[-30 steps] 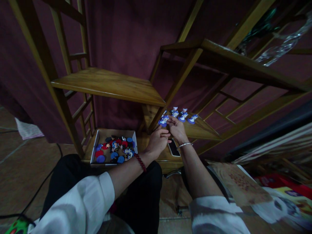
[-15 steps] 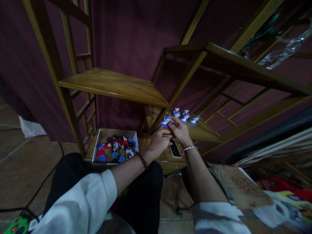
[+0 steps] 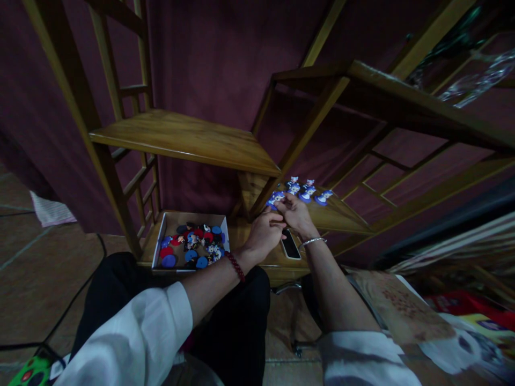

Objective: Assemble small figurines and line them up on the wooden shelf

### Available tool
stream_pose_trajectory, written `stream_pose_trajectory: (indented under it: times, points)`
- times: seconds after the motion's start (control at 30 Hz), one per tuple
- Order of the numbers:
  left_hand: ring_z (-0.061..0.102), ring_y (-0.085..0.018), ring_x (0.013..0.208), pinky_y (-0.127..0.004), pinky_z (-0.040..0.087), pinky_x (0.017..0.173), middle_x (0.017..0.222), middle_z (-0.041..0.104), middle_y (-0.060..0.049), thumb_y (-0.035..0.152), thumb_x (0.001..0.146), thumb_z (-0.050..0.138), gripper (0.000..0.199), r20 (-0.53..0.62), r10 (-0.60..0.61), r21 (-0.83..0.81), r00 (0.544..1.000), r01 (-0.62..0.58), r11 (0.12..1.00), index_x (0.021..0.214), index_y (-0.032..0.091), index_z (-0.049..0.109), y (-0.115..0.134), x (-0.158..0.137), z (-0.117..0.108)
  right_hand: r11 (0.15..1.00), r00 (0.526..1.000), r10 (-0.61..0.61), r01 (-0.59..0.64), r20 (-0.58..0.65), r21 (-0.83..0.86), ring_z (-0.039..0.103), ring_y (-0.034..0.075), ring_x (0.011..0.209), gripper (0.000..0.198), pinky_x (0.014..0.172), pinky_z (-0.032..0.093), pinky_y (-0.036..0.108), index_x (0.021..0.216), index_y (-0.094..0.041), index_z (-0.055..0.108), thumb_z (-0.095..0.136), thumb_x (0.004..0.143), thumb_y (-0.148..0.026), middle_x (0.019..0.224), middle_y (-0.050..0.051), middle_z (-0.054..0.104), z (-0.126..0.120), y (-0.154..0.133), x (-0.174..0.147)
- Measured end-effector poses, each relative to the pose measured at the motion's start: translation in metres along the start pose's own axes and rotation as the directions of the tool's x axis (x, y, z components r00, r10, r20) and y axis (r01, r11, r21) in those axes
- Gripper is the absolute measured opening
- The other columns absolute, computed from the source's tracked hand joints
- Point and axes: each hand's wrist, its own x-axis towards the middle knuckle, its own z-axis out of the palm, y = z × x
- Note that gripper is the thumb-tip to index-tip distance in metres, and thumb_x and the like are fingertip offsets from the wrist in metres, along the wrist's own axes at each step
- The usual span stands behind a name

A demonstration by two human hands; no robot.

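Note:
A small blue-and-white figurine [image 3: 275, 199] on a round blue base is at the front left of the low wooden shelf [image 3: 341, 217]. My right hand [image 3: 296, 215], with a silver bangle at its wrist, pinches the figurine's right side. Just below the base is my left hand [image 3: 263, 234], its fingers loosely bent and apart; whether its fingertips touch the base I cannot tell. Behind and to the right stand several similar figurines [image 3: 307, 192] in rows. Under my hands lies a phone [image 3: 290, 244] with a dark screen.
A white open box [image 3: 161, 241] of jumbled figurines and round bases sits at the left. Wooden posts and a higher shelf [image 3: 189, 136] frame the space. A slanted shelf [image 3: 402, 102] overhangs the right side. A cable [image 3: 72, 308] runs across the floor.
My right fingers have closed in slightly on the figurine. My left hand has barely moved. The whole view has shifted a little.

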Motion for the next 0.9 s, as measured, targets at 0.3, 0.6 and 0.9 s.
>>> stream_pose_trajectory:
  times: [0.3,0.6,0.9]
  points:
    - [0.063,-0.016,0.091,-0.015,0.052,0.055,0.139,0.038,-0.011,-0.003,0.07,0.046,0.028,0.0,0.017,-0.009,1.0,-0.017,1.0,0.088,0.01,0.065,0.0,-0.002,0.001,0.997,0.999,-0.037,0.038,0.018,-0.069,0.055,0.014,0.065,0.027,0.064,0.047,0.028,0.088,-0.018,0.057,0.059,0.07,-0.038,0.073,0.0,0.06,-0.001,0.0,0.001]
    - [0.063,-0.014,0.085,-0.02,0.053,0.062,0.132,0.049,-0.01,0.002,0.071,0.051,0.027,-0.009,0.075,0.113,0.997,-0.074,0.991,0.09,0.014,0.066,-0.008,-0.005,-0.005,0.999,0.997,-0.038,0.037,-0.066,-0.024,0.06,0.018,0.083,0.043,0.08,0.05,0.035,0.102,-0.019,0.059,0.065,0.068,-0.043,0.089,0.004,0.064,-0.002,0.0,-0.006]
    - [0.063,-0.014,0.084,-0.026,0.05,0.078,0.093,0.069,-0.007,0.007,0.075,0.048,0.025,0.044,0.092,0.238,0.995,-0.1,0.966,0.089,0.014,0.067,-0.025,-0.006,-0.021,0.993,0.972,-0.103,0.112,-0.211,0.028,0.057,0.022,0.104,0.041,0.093,0.045,0.041,0.109,-0.017,0.055,0.058,0.073,-0.035,0.112,0.011,0.061,0.003,-0.01,-0.027]
